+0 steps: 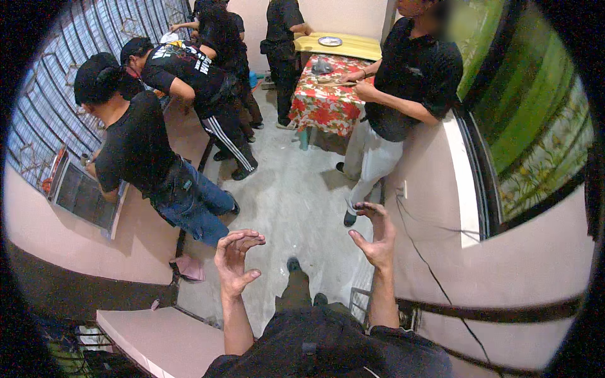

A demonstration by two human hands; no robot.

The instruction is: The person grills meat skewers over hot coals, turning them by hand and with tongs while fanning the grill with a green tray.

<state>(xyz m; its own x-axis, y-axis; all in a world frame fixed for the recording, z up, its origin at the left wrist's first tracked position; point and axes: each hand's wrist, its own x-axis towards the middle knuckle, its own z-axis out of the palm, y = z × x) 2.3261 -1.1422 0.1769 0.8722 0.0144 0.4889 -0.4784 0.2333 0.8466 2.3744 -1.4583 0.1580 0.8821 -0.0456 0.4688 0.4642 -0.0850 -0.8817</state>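
Observation:
Both of my hands are raised in front of my body above the concrete floor, with curved fingers and palms turned partly inward. Nothing is in my left hand, whose thumb and fingers are apart. My right hand is also empty, thumb spread from the bent fingers; its fingertips look dark. Beyond my hands stands a table with a red and white floral tablecloth, a grey plastic bag lying on it. A person at its right side holds a thin object over the cloth.
A person in jeans and several others stand along the barred window at left. A plate rests on the yellow surface at the back. Black cable hangs along the right wall. A pink cloth lies at the left wall's foot.

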